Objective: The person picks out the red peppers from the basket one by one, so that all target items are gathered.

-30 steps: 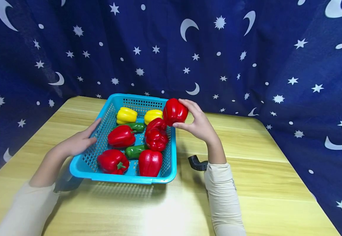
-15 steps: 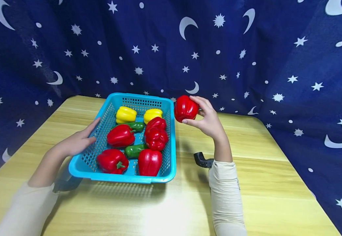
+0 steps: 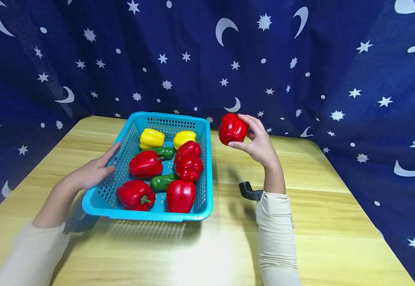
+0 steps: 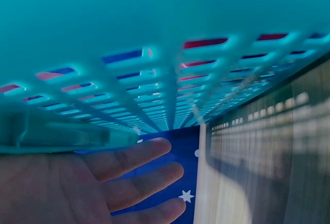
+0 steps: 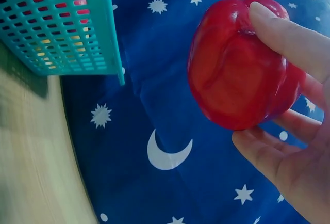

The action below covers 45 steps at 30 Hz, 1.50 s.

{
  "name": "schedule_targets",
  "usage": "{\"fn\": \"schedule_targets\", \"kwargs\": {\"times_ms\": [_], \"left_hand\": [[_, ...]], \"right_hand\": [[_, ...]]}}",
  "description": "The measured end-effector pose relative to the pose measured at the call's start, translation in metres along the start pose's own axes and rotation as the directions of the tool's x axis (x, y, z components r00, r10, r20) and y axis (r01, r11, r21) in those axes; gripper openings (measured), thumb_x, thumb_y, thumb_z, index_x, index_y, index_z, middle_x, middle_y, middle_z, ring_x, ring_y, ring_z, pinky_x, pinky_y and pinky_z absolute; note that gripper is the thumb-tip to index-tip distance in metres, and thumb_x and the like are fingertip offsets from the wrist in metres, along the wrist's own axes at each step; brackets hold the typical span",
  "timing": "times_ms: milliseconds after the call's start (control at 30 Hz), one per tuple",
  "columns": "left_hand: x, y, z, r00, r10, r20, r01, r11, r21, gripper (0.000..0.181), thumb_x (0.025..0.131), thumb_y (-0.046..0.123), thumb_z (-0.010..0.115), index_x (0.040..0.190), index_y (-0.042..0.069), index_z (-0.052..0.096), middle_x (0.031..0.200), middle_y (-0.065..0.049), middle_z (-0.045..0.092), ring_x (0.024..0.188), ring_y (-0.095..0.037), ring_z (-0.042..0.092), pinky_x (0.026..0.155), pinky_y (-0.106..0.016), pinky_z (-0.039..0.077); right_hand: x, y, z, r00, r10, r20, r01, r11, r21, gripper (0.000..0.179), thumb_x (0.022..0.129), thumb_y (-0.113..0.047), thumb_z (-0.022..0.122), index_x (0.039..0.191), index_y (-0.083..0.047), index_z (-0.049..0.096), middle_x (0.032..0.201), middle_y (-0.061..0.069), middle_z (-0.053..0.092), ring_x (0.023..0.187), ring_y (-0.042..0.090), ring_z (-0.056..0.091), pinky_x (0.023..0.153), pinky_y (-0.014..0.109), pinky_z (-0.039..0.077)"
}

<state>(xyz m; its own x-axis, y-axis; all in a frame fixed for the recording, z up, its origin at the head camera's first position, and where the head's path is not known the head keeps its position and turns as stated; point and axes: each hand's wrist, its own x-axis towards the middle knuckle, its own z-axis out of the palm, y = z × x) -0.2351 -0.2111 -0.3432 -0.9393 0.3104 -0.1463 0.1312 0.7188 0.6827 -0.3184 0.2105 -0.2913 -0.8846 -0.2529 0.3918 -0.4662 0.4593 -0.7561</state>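
In the head view my right hand (image 3: 259, 145) grips a red bell pepper (image 3: 233, 129) in the air, just right of the blue plastic basket (image 3: 211, 174). The right wrist view has the thumb across the top of this bell pepper (image 5: 237, 69) and fingers along its far side and underneath. My left hand (image 3: 91, 171) holds the basket's left side, thumb over the rim. Seen from the left wrist, its fingers (image 4: 149, 180) extend straight outside the basket wall. Inside lie several red bell peppers (image 3: 146, 164), two yellow ones (image 3: 152, 138) and two green peppers (image 3: 162, 182).
Pale wooden table (image 3: 322, 222) lies under the basket and stretches off to the right. A dark blue curtain (image 3: 264, 71) with moons and stars hangs behind and at both sides. A black curved piece (image 3: 249, 192) sticks out at the right wrist.
My right hand has carried the red bell pepper rightward from over the basket's right rim to beyond it. The left hand stays on the basket's side.
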Motion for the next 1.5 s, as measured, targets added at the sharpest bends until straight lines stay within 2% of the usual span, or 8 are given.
{"fn": "schedule_targets", "kwargs": {"times_ms": [500, 933, 1500], "left_hand": [[0.001, -0.002, 0.000, 1.000, 0.001, -0.002, -0.001, 1.000, -0.001, 0.069, 0.094, 0.010, 0.033, 0.146, 0.010, -0.012, 0.141, -0.039, 0.017, 0.108, -0.053, 0.048, 0.080, -0.055, 0.050], [0.002, -0.001, -0.001, 1.000, 0.001, -0.002, -0.001, 1.000, 0.002, 0.068, 0.093, 0.009, 0.032, 0.146, 0.010, -0.012, 0.141, -0.038, 0.017, 0.108, -0.053, 0.048, 0.079, -0.056, 0.050], [0.002, -0.001, -0.001, 1.000, 0.001, 0.011, -0.001, 1.000, -0.031, 0.070, 0.093, 0.008, 0.032, 0.145, 0.012, -0.013, 0.141, -0.038, 0.016, 0.108, -0.054, 0.048, 0.078, -0.055, 0.051]], "right_hand": [[0.006, 0.028, -0.002, 0.997, 0.074, 0.005, -0.074, 0.997, 0.030, 0.077, 0.066, -0.002, 0.078, 0.134, -0.010, 0.044, 0.141, 0.007, 0.033, 0.127, 0.028, 0.038, 0.104, 0.043, 0.037], [0.008, 0.038, 0.000, 0.992, 0.119, 0.046, -0.122, 0.991, 0.052, 0.077, 0.070, -0.002, 0.075, 0.137, -0.010, 0.040, 0.145, 0.008, 0.028, 0.130, 0.032, 0.034, 0.106, 0.045, 0.033], [0.010, 0.050, 0.003, 0.985, 0.147, 0.088, -0.145, 0.989, -0.029, 0.078, 0.070, -0.002, 0.075, 0.138, -0.012, 0.039, 0.146, 0.010, 0.028, 0.130, 0.033, 0.033, 0.106, 0.046, 0.034]]}}
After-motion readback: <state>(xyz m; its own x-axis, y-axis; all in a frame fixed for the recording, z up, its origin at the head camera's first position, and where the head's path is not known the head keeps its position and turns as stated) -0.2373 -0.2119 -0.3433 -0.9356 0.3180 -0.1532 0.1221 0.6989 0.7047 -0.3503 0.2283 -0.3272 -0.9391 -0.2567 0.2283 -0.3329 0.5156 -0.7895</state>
